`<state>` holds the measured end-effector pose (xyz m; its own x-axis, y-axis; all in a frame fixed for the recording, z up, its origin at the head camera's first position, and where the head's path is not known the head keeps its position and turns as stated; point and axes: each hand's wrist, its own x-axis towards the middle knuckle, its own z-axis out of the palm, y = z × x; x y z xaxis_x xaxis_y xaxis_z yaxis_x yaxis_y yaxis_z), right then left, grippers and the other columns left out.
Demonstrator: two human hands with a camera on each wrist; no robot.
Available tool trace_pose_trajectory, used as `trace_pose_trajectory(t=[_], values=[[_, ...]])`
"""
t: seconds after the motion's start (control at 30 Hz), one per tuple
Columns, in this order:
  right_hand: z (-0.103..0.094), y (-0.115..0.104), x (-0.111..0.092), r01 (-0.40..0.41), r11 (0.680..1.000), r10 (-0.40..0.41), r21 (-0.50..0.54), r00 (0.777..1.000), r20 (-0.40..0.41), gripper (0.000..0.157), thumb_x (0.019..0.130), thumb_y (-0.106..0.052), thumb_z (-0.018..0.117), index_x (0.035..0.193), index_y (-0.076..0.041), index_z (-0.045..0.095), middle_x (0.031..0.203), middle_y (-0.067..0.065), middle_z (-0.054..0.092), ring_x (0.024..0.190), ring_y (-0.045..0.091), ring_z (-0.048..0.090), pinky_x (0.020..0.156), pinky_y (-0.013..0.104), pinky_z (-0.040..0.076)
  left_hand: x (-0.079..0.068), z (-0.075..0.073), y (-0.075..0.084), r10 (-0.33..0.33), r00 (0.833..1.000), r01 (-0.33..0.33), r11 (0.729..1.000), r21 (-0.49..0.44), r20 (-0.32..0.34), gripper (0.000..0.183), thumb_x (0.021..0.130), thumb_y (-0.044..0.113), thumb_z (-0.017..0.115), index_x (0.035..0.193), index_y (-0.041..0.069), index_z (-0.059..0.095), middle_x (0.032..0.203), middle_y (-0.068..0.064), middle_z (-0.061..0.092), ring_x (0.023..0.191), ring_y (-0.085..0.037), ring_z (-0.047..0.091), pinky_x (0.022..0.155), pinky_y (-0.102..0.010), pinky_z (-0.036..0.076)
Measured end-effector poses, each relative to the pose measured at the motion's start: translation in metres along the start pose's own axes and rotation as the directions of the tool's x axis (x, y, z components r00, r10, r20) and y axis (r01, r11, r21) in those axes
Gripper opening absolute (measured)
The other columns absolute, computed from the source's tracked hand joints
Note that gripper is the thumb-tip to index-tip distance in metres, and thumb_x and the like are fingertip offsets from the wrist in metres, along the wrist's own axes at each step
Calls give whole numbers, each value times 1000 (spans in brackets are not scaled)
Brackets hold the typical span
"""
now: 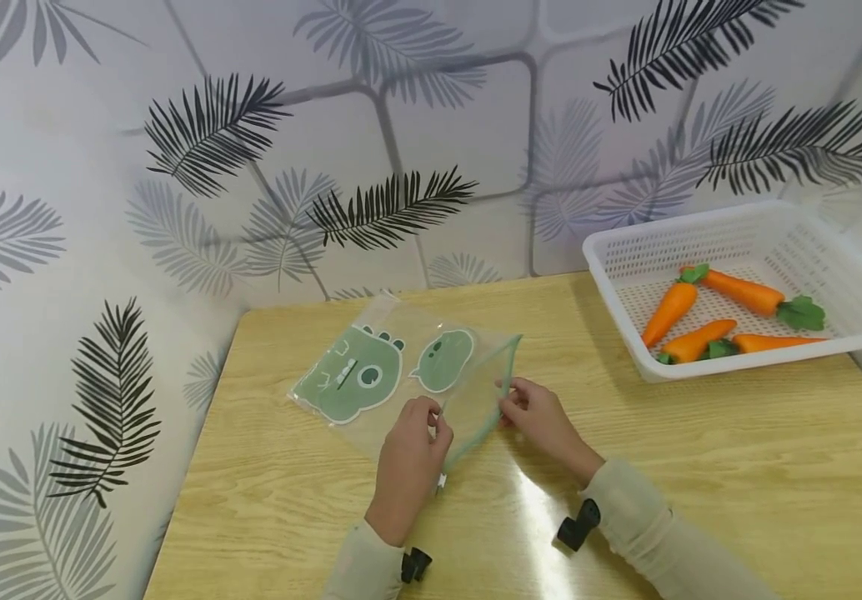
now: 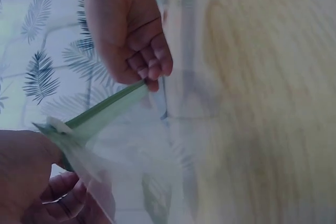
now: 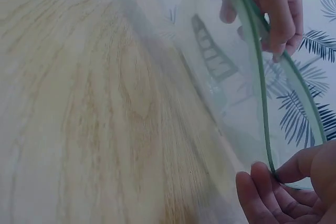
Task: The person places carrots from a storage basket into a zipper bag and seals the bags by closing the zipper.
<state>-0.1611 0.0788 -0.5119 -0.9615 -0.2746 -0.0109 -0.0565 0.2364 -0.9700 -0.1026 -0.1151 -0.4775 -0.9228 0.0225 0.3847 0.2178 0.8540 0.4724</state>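
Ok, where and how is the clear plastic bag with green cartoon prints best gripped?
Probably by the green edging strips of the bag, pinched between finger and thumb from its near right side: the bag opens that way, and the strips bow apart, leaving thin edges to grasp.

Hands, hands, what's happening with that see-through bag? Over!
Left hand and right hand: pinching clear bag at its green edge. Bag partly open. Carrots in white basket, off right; nothing seen in the way.

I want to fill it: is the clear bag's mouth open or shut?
Open: the clear bag has its green edges apart in the right wrist view.
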Motion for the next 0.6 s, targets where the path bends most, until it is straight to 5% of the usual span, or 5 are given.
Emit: trace_pose_trajectory(t=[0.3, 0.6], values=[[-2, -32, -13, -30, 999, 30, 17, 1000, -3, 30, 89, -3, 49, 118, 6, 49, 79, 20, 57, 71, 39, 59, 66, 44, 53, 6, -18, -4, -43, 995, 35, 996, -83, -92, 6, 85, 19, 51, 89, 15, 51, 82, 7, 50, 64, -4, 47, 50, -16, 43], [-5, -24, -11, 24, 999, -24, 41, 1000, 3, 30, 89, -3, 49, 117, 8, 48, 80, 22, 56, 68, 35, 60, 61, 39, 54, 16, -39, -1, -94, 982, 53, 971, -235, -165, 7, 85, 17, 51, 90, 12, 53, 81, 5, 53, 68, -7, 53, 49, -17, 47]])
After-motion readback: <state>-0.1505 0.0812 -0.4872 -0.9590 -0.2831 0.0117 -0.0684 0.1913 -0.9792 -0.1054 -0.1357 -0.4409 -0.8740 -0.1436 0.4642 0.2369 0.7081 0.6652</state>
